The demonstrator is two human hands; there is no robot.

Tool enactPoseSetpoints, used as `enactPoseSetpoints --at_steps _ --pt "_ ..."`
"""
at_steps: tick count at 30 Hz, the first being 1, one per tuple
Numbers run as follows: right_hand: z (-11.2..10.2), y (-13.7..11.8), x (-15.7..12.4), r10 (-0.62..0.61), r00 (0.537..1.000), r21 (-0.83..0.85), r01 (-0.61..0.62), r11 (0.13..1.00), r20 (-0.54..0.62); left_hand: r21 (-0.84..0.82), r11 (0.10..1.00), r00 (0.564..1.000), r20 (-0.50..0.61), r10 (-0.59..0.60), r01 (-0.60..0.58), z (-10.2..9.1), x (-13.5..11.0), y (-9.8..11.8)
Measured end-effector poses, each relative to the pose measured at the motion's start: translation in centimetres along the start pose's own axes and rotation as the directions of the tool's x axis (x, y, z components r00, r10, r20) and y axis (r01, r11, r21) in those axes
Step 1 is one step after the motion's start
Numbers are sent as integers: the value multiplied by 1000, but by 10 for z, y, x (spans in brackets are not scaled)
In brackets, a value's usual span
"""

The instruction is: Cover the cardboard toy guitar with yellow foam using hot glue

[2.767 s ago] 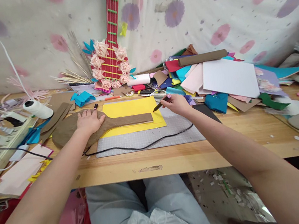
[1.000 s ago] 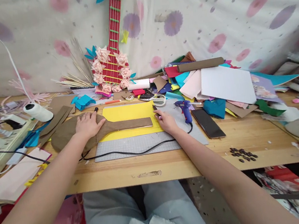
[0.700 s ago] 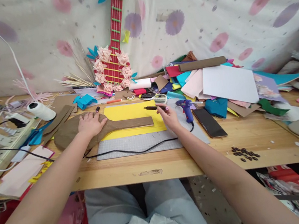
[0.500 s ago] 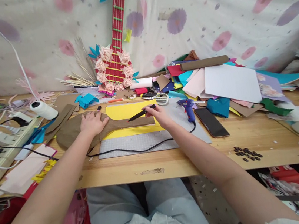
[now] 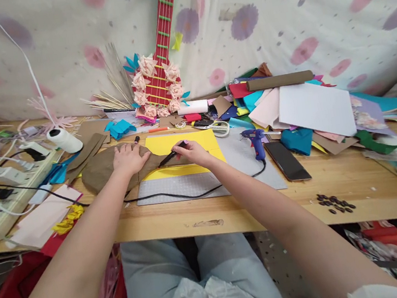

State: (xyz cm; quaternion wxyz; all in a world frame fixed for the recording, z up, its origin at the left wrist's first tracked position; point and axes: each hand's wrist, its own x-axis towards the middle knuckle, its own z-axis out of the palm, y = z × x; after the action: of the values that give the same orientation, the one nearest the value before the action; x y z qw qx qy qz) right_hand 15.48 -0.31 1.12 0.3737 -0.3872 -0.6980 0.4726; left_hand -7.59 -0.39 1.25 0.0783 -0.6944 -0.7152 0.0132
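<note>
Brown guitar-shaped piece (image 5: 101, 171): matte, broad rounded body, narrow neck. Lay flat, body on wooden table (image 5: 179, 216), neck across yellow sheet (image 5: 200, 138). Left hand (image 5: 131, 159) rested on body, fingers spread, gripping nothing. Right-hand (image 5: 192, 153) fingers pinched black pen (image 5: 170, 156). Pen tip had shifted from neck's far end to near body; contact unclear.

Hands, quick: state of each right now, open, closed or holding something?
Left hand: open, palm down, resting on the brown guitar-shaped piece.
Right hand: closed, holding a black pen, tip toward that piece.
</note>
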Motion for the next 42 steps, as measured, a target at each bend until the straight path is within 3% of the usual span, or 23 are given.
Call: enactPoseSetpoints --at_steps 20,42 --pt "8 -6 -1 -2 997 -95 9 995 75 0 1000 1000 -4 1 -1 3 2 -1" --pt "-36 -3 -17 18 1000 -261 -13 965 19 4 1000 1000 16 8 -8 1 2 -2"
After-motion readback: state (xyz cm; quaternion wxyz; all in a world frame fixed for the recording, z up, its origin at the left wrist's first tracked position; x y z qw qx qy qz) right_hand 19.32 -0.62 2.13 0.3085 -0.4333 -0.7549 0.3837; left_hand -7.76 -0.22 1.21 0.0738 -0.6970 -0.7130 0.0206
